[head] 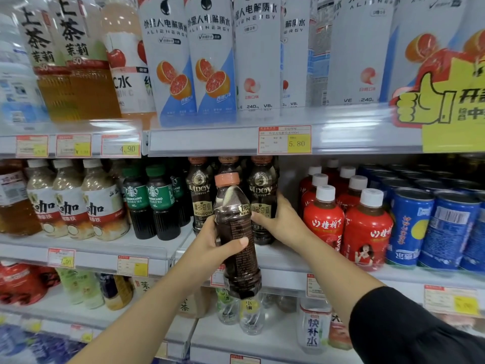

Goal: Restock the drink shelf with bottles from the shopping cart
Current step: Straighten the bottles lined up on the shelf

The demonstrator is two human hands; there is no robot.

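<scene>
A dark coffee bottle [237, 232] with a salmon cap is held upright in front of the middle shelf [278, 254]; my left hand [219, 244] grips its middle, thumb across the label. My right hand [279, 218] is wrapped around a standing MDOY coffee bottle [262, 203] on the shelf, just right of the held one. Two more MDOY bottles [200, 195] stand behind and to the left. The shopping cart is out of view.
Green Starbucks bottles [148, 203] stand left of the coffee row, red tea bottles [341, 219] and blue cans [430, 224] right. The upper shelf edge [210, 141] with price tags hangs just above the bottle tops. More drinks fill the lower shelf.
</scene>
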